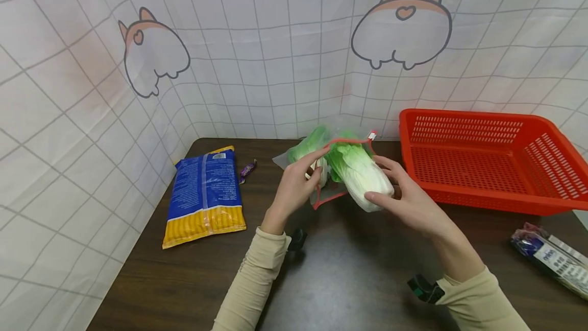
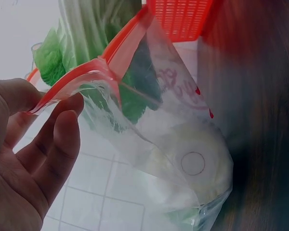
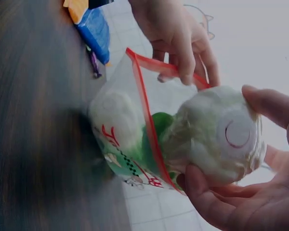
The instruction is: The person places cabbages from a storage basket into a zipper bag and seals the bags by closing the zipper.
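Observation:
My right hand (image 1: 409,195) holds a napa cabbage (image 1: 365,175) by its white base, with the thumb on the near side. The cabbage's green leafy end lies in the mouth of a clear zip bag (image 3: 144,101) with a red seal. The left hand (image 1: 296,185) pinches the bag's red rim (image 2: 70,79) between thumb and fingers, keeping the mouth apart. A second napa cabbage (image 3: 118,118) is inside the bag, its round white base seen through the plastic. Red print shows on the bag's side in the right wrist view.
A red plastic basket (image 1: 487,196) stands at the back right. On the left lie a blue and yellow packet (image 1: 204,188) and a small purple wrapped sweet (image 1: 247,169). A labelled plastic package (image 1: 553,257) rests at the right edge. A grid-patterned curtain (image 1: 271,55) hangs behind the dark table (image 1: 331,280).

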The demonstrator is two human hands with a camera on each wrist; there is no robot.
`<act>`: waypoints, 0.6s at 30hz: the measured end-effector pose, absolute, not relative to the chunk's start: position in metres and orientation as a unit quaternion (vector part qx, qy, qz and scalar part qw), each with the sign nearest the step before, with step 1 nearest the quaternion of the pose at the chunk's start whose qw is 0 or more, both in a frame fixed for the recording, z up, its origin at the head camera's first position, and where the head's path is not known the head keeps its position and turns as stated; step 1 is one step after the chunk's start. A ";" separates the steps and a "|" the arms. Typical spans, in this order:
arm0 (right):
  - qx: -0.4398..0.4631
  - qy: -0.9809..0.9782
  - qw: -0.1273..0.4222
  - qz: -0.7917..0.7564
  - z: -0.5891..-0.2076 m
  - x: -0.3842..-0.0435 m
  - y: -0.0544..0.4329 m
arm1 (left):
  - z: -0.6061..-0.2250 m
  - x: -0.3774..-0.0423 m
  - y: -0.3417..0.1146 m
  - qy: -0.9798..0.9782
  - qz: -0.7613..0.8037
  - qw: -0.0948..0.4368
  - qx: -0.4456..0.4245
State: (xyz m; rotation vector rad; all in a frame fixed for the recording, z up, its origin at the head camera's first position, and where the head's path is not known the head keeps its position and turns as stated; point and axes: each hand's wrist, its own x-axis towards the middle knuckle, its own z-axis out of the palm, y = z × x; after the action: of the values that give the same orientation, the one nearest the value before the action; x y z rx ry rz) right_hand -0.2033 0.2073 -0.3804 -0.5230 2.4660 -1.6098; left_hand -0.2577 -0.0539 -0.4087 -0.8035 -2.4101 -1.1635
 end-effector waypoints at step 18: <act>-0.148 0.892 0.029 -0.425 -0.375 -0.203 0.203 | -0.408 -0.258 -0.052 -0.850 -0.393 0.175 -0.306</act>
State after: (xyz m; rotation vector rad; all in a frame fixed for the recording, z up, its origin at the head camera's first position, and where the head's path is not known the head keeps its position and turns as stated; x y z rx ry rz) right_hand -0.2029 0.2030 -0.3753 -0.4577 2.7522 -1.3111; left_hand -0.2583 -0.0525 -0.4079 -0.8659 -2.4070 -1.1129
